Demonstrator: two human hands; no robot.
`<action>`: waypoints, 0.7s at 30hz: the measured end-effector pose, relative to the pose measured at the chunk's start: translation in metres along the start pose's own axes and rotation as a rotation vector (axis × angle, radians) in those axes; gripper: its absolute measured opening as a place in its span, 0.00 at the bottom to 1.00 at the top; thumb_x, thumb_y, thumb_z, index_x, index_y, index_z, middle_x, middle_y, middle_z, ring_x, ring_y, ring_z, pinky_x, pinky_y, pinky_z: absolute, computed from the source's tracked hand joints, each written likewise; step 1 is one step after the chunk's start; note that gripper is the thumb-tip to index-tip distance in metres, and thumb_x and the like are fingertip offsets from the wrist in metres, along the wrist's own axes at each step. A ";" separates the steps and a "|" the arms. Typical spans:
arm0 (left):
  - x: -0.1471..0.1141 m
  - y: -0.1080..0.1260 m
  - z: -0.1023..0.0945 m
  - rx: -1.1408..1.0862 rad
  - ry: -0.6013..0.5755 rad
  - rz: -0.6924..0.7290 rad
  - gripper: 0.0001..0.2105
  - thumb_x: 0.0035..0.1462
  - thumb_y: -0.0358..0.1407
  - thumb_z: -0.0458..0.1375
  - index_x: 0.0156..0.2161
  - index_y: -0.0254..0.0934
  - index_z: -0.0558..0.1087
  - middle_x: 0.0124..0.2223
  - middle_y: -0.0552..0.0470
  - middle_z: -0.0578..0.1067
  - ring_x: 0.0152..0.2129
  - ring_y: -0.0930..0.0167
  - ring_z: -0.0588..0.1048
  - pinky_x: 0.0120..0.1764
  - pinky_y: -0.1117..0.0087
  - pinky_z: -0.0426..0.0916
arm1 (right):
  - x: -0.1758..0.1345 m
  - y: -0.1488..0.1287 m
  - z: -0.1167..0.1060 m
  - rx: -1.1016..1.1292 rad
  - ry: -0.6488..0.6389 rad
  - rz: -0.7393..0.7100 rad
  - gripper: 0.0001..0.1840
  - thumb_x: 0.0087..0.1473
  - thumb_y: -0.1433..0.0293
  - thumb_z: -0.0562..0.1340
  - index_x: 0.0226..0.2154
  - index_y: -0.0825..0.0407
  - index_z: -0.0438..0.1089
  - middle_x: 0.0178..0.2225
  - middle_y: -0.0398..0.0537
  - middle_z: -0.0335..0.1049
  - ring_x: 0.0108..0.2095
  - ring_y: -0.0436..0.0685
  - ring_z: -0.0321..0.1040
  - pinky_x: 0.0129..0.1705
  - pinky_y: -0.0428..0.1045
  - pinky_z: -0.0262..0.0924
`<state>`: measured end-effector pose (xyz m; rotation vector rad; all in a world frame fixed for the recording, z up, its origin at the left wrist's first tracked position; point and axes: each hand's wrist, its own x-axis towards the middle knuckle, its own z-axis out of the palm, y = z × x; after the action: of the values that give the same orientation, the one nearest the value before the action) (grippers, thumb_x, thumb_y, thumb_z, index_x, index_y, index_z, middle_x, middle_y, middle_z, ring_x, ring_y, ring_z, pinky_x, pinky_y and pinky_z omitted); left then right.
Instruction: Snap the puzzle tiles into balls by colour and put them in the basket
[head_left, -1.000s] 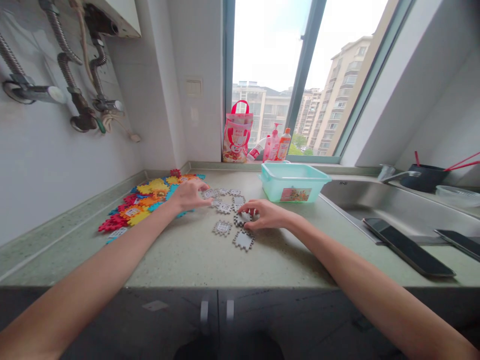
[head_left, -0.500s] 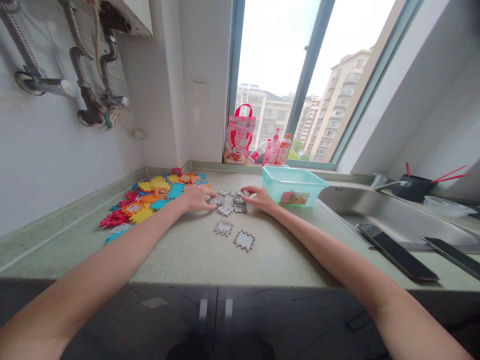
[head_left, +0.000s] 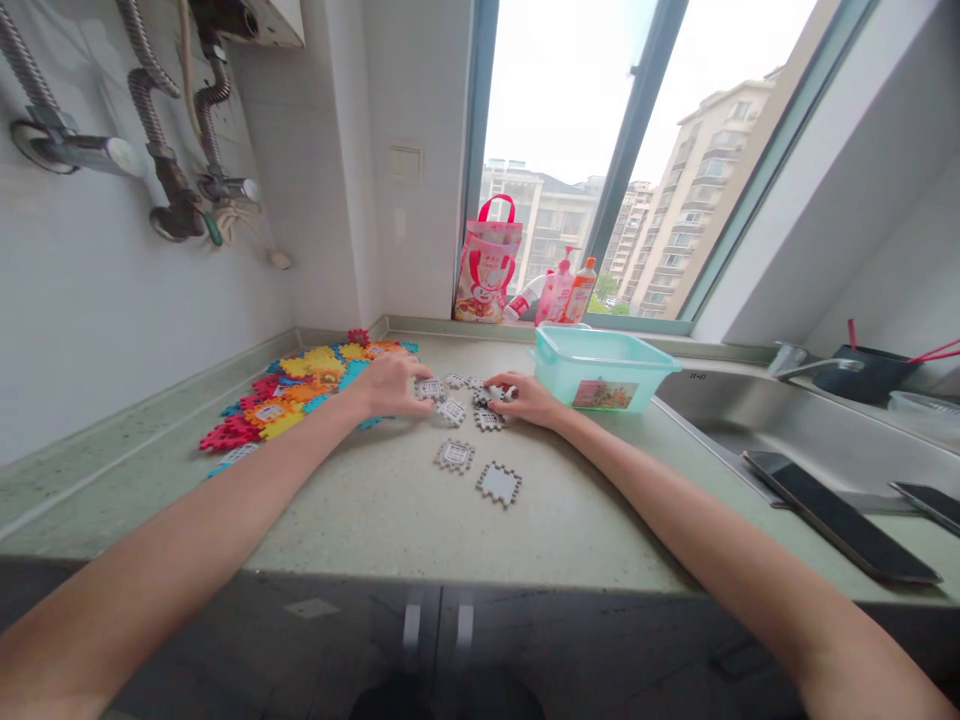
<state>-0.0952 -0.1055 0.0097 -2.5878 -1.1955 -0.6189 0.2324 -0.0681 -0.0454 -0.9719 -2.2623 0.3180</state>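
Several grey interlocking tiles with notched edges lie on the countertop [head_left: 360,530] between my hands. My left hand [head_left: 394,386] pinches one grey tile [head_left: 430,389] between thumb and fingers, at the left of the group. At the group's right side, my right hand [head_left: 531,400] has thumb and fingertips closed on another grey tile [head_left: 491,394], partly hidden by them. One windowed tile [head_left: 451,411] lies just beside the left hand's tile. Closer to me are a second windowed tile [head_left: 454,456] and a plain-centred tile [head_left: 499,483].
A heap of red, yellow, orange and blue tiles [head_left: 319,362] lies left, partly behind my left arm. To the right stand a mint plastic box [head_left: 555,375] and a steel sink [head_left: 720,420], with a phone [head_left: 832,520] at its edge. A pink bag [head_left: 489,270] and bottles [head_left: 564,290] line the windowsill.
The view has shifted, so most things sit further right. My left hand, with its tile, has moved slightly left relative to the other tiles. My right hand stays at the same spot in the group.
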 end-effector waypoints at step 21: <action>-0.001 0.023 0.015 -0.355 -0.202 0.066 0.23 0.53 0.47 0.65 0.53 0.42 0.82 0.51 0.48 0.82 0.47 0.61 0.79 0.53 0.64 0.70 | -0.002 -0.002 -0.009 0.142 -0.071 0.049 0.19 0.55 0.65 0.70 0.50 0.48 0.81 0.49 0.50 0.81 0.48 0.59 0.74 0.47 0.52 0.70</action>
<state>-0.0738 -0.1148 -0.0048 -3.0369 -1.1375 -0.6169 0.2383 -0.0713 -0.0386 -0.9560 -2.2474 0.5341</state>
